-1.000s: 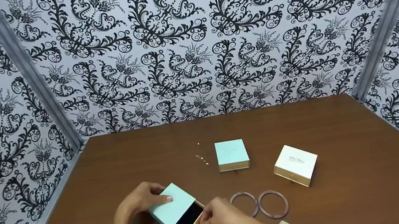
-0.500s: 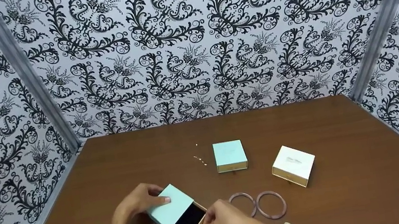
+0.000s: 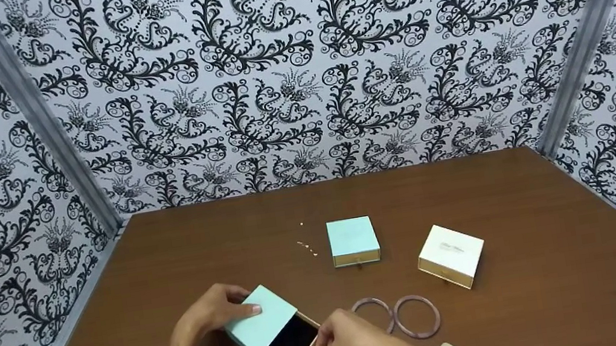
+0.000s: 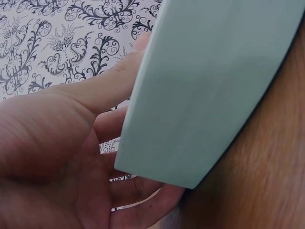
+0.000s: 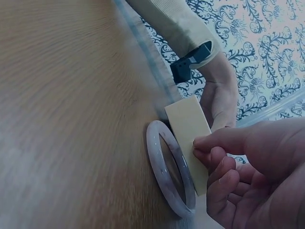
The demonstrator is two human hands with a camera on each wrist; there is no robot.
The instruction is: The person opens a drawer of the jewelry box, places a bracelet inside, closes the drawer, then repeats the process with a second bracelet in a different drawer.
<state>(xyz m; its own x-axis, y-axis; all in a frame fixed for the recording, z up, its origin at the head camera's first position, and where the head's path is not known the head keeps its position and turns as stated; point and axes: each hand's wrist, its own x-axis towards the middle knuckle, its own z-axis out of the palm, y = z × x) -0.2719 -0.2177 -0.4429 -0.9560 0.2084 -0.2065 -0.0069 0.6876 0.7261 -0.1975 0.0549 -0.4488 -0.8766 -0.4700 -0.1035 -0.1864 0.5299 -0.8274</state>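
Note:
A mint drawer-style gift box [image 3: 263, 320] sits at an angle near the front of the table. My left hand [image 3: 210, 316] grips its outer sleeve, thumb on top and fingers round the far side; the left wrist view shows the sleeve's plain mint side [image 4: 200, 95]. From the sleeve a cream drawer [image 5: 188, 119] with black lining sticks partly out. At its front face my right hand [image 3: 342, 339] pinches with thumb and forefinger; whatever pull is there is hidden by the fingertips. Right beside that face lies a pale purple bangle [image 5: 156, 152], partly under the right hand in the head view.
Two more bangles, a left one [image 3: 370, 300] and a right one [image 3: 437, 318], lie side by side right of my right hand. Behind stand a closed mint box [image 3: 352, 236] and a white box [image 3: 451, 249]. Tiny gold pieces [image 3: 307, 246] lie left of the mint one.
The drawer has slid a little farther out of the sleeve as my right hand moved slightly toward the front. My left hand keeps its grip; the head view has shifted slightly.

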